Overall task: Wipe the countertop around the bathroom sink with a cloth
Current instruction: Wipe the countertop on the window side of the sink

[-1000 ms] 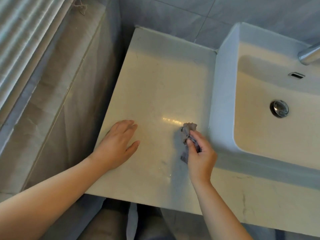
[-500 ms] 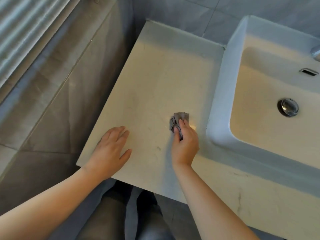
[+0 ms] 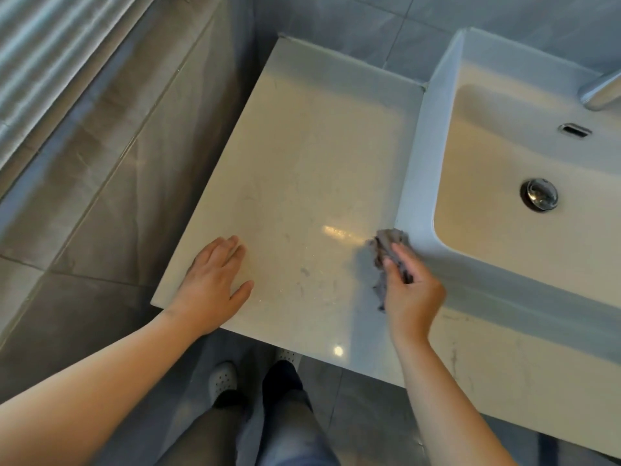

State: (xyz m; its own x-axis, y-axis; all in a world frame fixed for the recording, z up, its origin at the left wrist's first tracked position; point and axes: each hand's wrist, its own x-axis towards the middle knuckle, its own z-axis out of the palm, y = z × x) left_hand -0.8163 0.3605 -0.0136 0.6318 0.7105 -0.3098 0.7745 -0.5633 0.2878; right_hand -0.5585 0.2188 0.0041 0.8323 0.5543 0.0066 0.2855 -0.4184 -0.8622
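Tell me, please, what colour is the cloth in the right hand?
Grey; the cloth shows best in the head view, bunched in the right hand.

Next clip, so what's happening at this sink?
A person is wiping the countertop beside a white basin. The right hand grips a bunched grey cloth pressed against the counter right at the basin's outer wall. The left hand lies flat, fingers spread, near the counter's front left corner, holding nothing. A few faint dark smudges show on the surface between the hands.
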